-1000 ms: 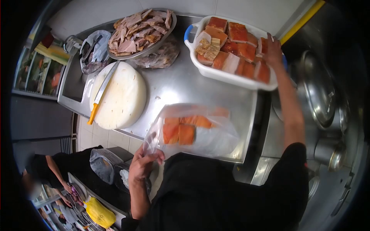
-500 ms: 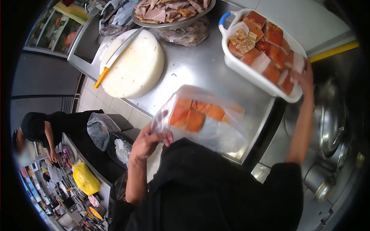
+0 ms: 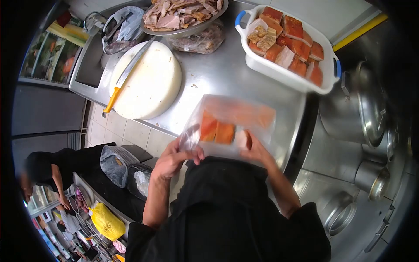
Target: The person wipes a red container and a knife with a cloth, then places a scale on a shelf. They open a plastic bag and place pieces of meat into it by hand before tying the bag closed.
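A clear plastic bag [image 3: 257, 105] lies in front of me on the steel table, with several chunks of roast pork [image 3: 224, 133] inside, orange-brown skin facing up. My left hand [image 3: 172, 160] grips the near left edge of the bag, fingers curled. A pale-sided chunk of roast pork [image 3: 242, 140] is pinched in my right hand [image 3: 258, 153], over the bag's near right part beside the other chunks. To the upper right stands a white tub [image 3: 279, 72] with blue handles, heaped with more roast pork [image 3: 293, 27].
A knife [image 3: 126, 76] with a yellow handle lies across the round white chopping block [image 3: 159, 83]. Behind it, a metal bowl [image 3: 185, 31] of sliced meat rests above a bagged bundle [image 3: 200, 41]. Large lidded pots [image 3: 349, 109] stand at right. Another person [image 3: 56, 170] works at lower left.
My right hand has come from the tub to the bag, bringing a chunk of roast pork. My left hand still holds the bag's edge.
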The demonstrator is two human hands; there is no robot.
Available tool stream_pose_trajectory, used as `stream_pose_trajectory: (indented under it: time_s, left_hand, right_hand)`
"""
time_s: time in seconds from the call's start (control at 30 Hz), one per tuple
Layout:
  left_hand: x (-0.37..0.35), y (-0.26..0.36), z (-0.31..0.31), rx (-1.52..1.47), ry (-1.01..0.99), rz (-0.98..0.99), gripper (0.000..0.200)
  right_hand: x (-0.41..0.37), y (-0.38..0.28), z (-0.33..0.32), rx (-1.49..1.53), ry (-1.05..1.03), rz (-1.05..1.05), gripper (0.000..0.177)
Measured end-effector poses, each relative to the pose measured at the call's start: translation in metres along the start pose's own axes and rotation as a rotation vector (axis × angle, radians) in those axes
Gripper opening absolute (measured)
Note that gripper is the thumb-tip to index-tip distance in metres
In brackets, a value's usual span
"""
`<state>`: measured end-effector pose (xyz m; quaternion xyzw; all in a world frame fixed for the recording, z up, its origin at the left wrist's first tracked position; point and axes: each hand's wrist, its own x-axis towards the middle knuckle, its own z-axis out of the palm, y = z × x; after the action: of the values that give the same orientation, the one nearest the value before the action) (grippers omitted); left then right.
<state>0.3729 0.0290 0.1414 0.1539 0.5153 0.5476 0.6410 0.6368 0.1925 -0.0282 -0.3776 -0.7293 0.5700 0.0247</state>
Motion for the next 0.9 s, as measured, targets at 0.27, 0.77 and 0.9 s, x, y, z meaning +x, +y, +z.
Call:
stream_pose_trajectory:
  time_s: [0.27,0.77,0.9]
  left_hand:
    - [-0.008,-0.004,-0.011,-0.044,-0.031,0.008,0.076]
    - [-0.009,-0.009,-0.001,-0.005,0.002,-0.004,0.078]
    - [-0.008,-0.006,0.002,-0.030,0.038,-0.003,0.080]
  right_hand:
    - [-0.015,-0.033,0.010,-0.605,0.222,0.011,0.090]
    - [-0.017,-0.028,0.030,-0.312,0.365,-0.259,0.042]
    - [-0.018,-0.130,-0.034,-0.136,0.428,-0.599,0.032]
